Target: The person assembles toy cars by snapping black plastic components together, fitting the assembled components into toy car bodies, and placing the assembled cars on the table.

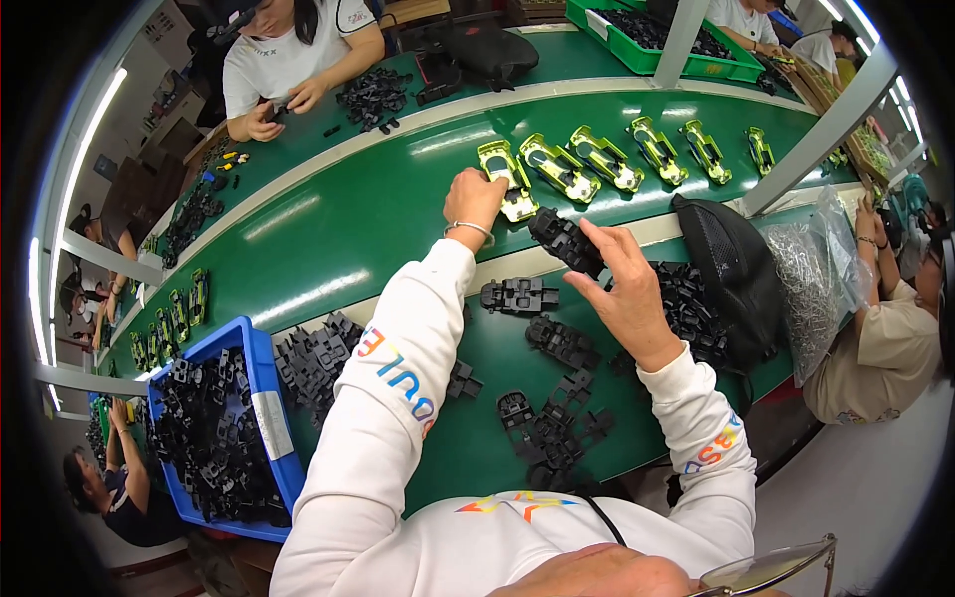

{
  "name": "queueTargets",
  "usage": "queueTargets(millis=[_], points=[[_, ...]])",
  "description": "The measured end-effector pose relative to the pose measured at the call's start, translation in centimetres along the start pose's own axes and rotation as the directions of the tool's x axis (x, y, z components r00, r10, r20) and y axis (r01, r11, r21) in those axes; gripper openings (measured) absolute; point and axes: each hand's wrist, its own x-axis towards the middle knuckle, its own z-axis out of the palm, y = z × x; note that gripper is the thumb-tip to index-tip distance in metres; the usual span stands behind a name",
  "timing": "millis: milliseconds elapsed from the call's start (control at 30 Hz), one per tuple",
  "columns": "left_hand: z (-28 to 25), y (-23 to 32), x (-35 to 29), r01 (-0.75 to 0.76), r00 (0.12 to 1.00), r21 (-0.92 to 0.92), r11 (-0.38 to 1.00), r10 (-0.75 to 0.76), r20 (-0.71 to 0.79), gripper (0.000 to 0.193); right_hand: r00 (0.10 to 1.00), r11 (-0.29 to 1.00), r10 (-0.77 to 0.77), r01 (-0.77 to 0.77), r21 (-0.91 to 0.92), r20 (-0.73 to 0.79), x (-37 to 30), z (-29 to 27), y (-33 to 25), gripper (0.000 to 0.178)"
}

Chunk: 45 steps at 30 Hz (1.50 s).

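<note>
My left hand (476, 202) reaches over the rail with its fingers closed on the edge of a yellow-green toy car body (515, 200). That body is the leftmost in a row on the green belt. Between the thumb and fingers of my right hand (632, 289) is a black toy car chassis (560, 239), held tilted close to the rail. Below it on the table lie another black chassis (519, 296) and several similar black parts (557, 428). My left fingertips are partly hidden behind the hand.
A blue crate (269, 413) full of black parts stands at the left. On the right are a black pouch (731, 279) and a clear bag of small metal pieces (801, 289). Metal posts (681, 45) rise from the rail. Across the belt, a co-worker (298, 60) handles a small part.
</note>
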Motion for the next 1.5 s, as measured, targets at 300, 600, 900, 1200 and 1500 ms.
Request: queueTargets(millis=[300,600,900,1200,1500], points=[[-5.8,-0.4,-6.5,0.240,0.971,-0.943,0.231,-0.050,0.234,0.027,1.000,0.984,0.026,-0.023,0.178,-0.014,0.0,0.0,-3.7,0.059],[-13.1,-1.4,-20.0,0.456,0.870,-0.861,-0.224,0.316,0.379,0.059,0.983,0.987,-0.154,0.147,0.071,0.105,-2.2,2.2,-11.3,0.065],[-14.7,-2.3,-24.1,0.341,0.902,-0.935,-0.099,0.313,0.296,0.062,0.954,0.944,-0.300,0.300,-0.140,0.021,-4.3,3.2,-14.2,0.068],[-15.2,-2.0,-24.9,0.299,0.930,-0.944,-0.142,0.263,0.255,0.057,0.981,0.982,-0.187,0.188,-0.005,0.051,-4.5,3.2,-14.5,0.063],[-14.8,-2.1,-25.3,0.255,0.932,-0.967,-0.016,0.269,0.242,0.059,0.935,0.893,-0.352,0.349,-0.284,0.043,-4.2,3.4,-14.8,0.064]])
